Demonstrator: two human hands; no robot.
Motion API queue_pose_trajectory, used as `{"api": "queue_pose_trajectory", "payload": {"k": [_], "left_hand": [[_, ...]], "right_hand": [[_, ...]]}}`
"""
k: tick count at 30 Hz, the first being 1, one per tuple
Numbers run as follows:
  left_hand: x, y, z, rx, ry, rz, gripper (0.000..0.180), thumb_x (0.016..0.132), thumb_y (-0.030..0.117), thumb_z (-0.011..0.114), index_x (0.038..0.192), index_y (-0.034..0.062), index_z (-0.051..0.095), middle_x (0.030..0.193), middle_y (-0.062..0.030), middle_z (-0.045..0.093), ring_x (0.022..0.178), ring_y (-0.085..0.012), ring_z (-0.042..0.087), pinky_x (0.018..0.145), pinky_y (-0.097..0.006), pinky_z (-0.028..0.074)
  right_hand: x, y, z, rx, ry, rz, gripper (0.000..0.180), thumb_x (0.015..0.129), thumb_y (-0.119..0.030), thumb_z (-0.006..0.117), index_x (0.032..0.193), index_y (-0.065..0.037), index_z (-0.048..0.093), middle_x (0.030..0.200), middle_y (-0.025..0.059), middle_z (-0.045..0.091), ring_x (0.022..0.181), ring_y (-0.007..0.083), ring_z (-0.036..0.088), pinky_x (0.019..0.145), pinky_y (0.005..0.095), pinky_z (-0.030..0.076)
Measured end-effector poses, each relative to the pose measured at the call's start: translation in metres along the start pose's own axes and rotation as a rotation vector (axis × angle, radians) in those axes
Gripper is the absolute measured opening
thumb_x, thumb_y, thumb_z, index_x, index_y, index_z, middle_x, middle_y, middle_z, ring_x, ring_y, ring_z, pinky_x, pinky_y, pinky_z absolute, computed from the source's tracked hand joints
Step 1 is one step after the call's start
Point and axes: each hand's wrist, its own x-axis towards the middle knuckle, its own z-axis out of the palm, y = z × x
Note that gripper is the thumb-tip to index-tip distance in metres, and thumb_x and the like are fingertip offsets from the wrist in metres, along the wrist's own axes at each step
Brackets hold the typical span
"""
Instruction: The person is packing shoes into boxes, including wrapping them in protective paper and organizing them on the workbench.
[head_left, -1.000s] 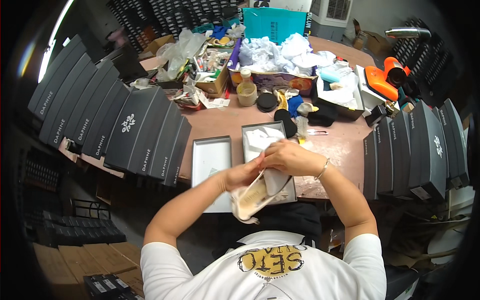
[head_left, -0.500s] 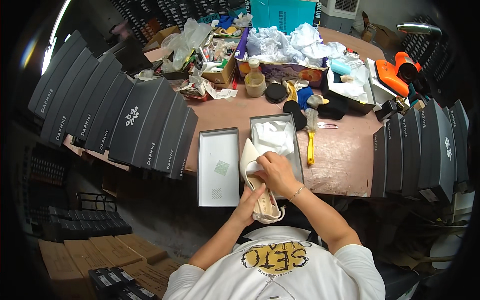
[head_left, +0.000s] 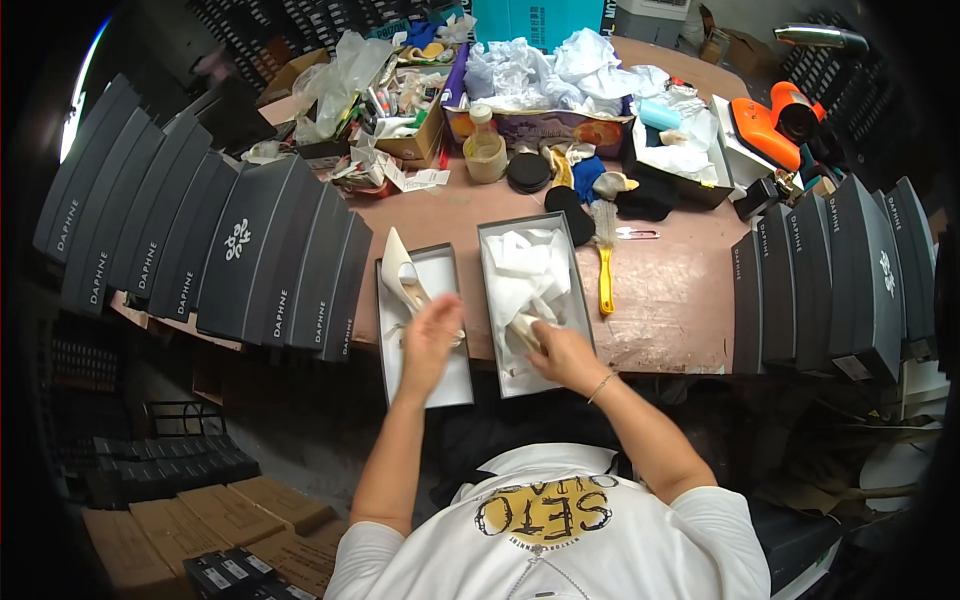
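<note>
A cream pointed-toe shoe [head_left: 399,268] lies in the left grey tray, a shallow box half [head_left: 455,385], its toe pointing to the far side. My left hand [head_left: 428,345] is over its heel end, fingers stretched out and slightly blurred, partly hiding the shoe. In the right open shoebox [head_left: 520,384], my right hand [head_left: 566,356] grips a second cream shoe [head_left: 523,330], of which only part shows among white tissue paper [head_left: 528,262].
Dark shoeboxes stand in rows at left [head_left: 255,260] and right [head_left: 850,290]. Beyond the open box lie a yellow-handled brush [head_left: 606,280], a black round tin [head_left: 528,172] and a bottle [head_left: 485,150]. A purple carton [head_left: 520,128] of crumpled paper stands at the back.
The shoe held in both hands has gone down into the left tray. My left hand has moved left with it, while my right hand has dropped into the right box onto another shoe.
</note>
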Motion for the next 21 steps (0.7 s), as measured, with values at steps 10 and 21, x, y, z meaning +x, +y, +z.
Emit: {"api": "queue_pose_trajectory", "payload": {"k": [10, 21], "left_hand": [[-0.04, -0.034, 0.08, -0.57, -0.043, -0.412, 0.065, 0.096, 0.058, 0.038, 0.134, 0.0049, 0.041, 0.125, -0.0108, 0.055, 0.111, -0.0221, 0.057, 0.093, -0.038, 0.048], [-0.025, -0.015, 0.047, -0.747, -0.394, -0.497, 0.076, 0.092, 0.068, 0.029, 0.131, 0.0045, 0.043, 0.106, -0.0086, 0.058, 0.093, -0.0169, 0.062, 0.079, -0.032, 0.055]], "right_hand": [[-0.035, -0.103, -0.077, -0.219, -0.059, -0.205, 0.016, 0.084, -0.018, 0.063, 0.089, -0.003, 0.06, 0.079, 0.0151, 0.063, 0.07, 0.0335, 0.064, 0.061, 0.0414, 0.051], [0.015, -0.065, -0.113, 0.248, -0.028, -0.146, 0.067, 0.076, -0.024, 0.078, 0.133, -0.002, 0.049, 0.117, 0.02, 0.059, 0.105, 0.0289, 0.059, 0.089, 0.0331, 0.048]]}}
